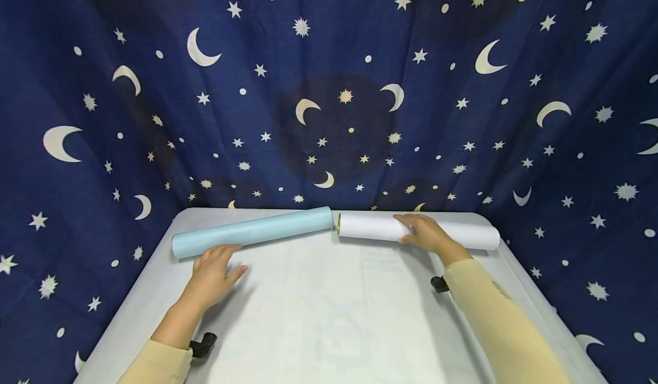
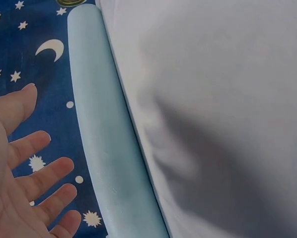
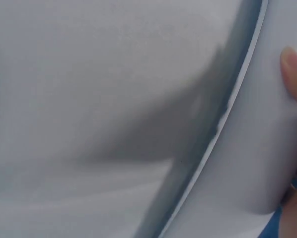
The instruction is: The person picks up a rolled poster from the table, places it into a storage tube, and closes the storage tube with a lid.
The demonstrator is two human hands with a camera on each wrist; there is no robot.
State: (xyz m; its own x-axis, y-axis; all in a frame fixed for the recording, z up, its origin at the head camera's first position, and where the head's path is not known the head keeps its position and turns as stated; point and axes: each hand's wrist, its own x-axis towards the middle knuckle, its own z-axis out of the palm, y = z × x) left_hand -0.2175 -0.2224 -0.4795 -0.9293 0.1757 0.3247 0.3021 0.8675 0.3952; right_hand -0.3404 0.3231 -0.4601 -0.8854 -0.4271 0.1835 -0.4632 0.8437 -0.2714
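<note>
A light blue roll (image 1: 277, 227) lies slanted across the back left of the table. My left hand (image 1: 212, 281) hovers by its near side with fingers spread, holding nothing; the left wrist view shows space between those fingers and the blue roll (image 2: 109, 129). To the right lies a white roll (image 1: 367, 227) with a gold-coloured ring at its left end. My right hand (image 1: 429, 236) grips the white roll near its middle, fingers over the top. In the right wrist view the thumb (image 3: 293, 69) presses on the white roll (image 3: 238, 158); most other fingers are out of frame.
Both rolls rest near the back edge of a white-covered table (image 1: 308, 304). A dark blue curtain (image 1: 339, 58) with moons and stars hangs behind and along both sides. Black wrist mounts (image 1: 204, 345) show under the cream sleeves (image 1: 493, 315).
</note>
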